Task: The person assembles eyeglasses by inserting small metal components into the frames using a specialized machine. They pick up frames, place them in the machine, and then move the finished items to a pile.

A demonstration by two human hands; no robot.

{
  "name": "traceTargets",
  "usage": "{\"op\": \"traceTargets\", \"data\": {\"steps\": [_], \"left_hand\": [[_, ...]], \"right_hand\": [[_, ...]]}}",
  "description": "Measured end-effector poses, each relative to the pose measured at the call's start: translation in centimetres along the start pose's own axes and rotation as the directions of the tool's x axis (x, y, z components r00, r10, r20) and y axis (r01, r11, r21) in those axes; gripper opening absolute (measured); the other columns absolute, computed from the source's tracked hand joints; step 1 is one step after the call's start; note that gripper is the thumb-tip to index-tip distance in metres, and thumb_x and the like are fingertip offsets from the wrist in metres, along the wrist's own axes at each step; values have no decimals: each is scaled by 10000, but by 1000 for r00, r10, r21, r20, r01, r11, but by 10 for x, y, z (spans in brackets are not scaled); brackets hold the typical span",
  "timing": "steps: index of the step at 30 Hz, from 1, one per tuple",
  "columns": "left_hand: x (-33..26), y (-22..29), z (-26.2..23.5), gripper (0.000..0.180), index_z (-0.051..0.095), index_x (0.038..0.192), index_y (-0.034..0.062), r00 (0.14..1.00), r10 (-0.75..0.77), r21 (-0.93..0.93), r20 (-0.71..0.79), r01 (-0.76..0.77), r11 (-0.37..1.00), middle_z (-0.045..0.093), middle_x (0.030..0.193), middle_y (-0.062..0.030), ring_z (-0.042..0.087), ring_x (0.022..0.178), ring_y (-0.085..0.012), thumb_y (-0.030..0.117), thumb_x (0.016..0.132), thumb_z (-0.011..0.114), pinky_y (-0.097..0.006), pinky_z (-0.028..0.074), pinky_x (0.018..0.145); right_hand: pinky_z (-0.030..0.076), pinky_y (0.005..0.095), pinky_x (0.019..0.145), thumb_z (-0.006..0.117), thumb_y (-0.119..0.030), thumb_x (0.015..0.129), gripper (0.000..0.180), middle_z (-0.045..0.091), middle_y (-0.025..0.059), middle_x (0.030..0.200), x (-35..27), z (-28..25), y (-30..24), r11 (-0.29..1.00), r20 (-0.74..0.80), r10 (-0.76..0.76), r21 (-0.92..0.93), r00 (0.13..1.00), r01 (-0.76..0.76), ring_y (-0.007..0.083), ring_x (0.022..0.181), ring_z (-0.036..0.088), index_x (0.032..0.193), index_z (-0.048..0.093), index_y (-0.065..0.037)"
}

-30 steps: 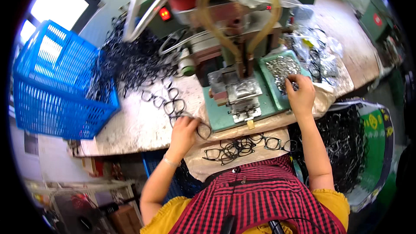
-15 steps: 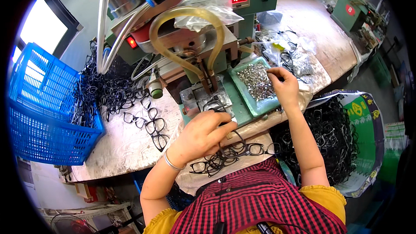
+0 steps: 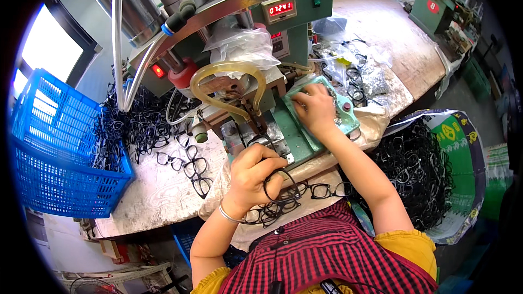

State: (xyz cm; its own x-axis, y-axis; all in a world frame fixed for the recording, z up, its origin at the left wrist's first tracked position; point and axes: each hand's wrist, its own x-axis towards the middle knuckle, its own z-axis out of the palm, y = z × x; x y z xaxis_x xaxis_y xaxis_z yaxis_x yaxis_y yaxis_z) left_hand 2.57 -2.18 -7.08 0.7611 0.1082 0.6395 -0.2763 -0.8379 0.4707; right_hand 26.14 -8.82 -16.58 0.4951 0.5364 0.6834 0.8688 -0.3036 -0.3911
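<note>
Blue crate [image 3: 52, 158]: far left, a plastic lattice basket resting on the left end of the counter [image 3: 158, 196], with black frames spilling out along its right wall.
Loose frame pile [image 3: 144, 130]: a tangle of black eyeglass frames on the counter between the crate and the machine; a few single frames [image 3: 196, 177] lie apart nearer the counter's near edge.
Press machine [image 3: 234, 49]: green body with steel cylinders on top, a red number display, a lit red button on its left and a yellowish looped hose [image 3: 229, 87] hanging over the work area.
Left hand [image 3: 253, 171]: closed in a pinch grip around a black eyeglass frame [image 3: 278, 182], held at the near foot of the machine's fixture; a thin bangle sits on the wrist.
Lap frames [image 3: 297, 198]: more black frames lying on a pale cloth just beside and below the left hand, over the near edge of the counter.
Right hand [image 3: 316, 111]: fingers curled downward, resting in a green tray [image 3: 348, 125] of small metal parts to the right of the fixture; whether it has pinched a part cannot be told.
Plastic bags [image 3: 370, 73]: clear bags and some frames farther back on the right of the counter.
Sack [image 3: 425, 169]: at the right, an open woven bag full of black frames, beside the person's right arm.
</note>
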Motion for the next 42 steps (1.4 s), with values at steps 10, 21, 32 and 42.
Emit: {"op": "traceTargets", "data": {"steps": [10,21,32,42], "left_hand": [[-139,-9,-46,311,667,1130,-19,816,-97,522,-570,451,724,655,1174,-164,640,1058,-277,-74,840,572,-383,500,959],[-146,-148,-166,141,714,926,90,808,-315,651,-498,589,479,687,1037,-113,617,949,-346,51,792,692,-415,469,870],[-171,-254,-95,346,691,1108,134,728,-577,719,-369,617,319,650,940,-171,624,907,-375,15,798,593,-489,510,753],[-105,-147,-59,221,613,1181,68,252,-839,-741,-482,394,544,506,800,41,440,629,-37,209,1034,527,-180,326,545]], "right_hand": [[521,434,794,734,-93,797,94,675,148,1049,-37,-33,15,997,-52,59,-39,997,-61,343,1010,627,878,703,-56],[463,199,730,706,-55,922,87,657,-29,851,-21,-6,-1,529,63,520,759,852,-379,48,771,580,998,695,-14],[509,327,832,732,-45,829,142,728,106,928,-83,-78,18,809,34,497,345,867,-476,220,893,680,965,741,-4],[516,336,791,722,-7,778,180,703,106,886,-6,-53,-94,743,22,134,660,991,-114,251,855,681,953,682,-12]]}}
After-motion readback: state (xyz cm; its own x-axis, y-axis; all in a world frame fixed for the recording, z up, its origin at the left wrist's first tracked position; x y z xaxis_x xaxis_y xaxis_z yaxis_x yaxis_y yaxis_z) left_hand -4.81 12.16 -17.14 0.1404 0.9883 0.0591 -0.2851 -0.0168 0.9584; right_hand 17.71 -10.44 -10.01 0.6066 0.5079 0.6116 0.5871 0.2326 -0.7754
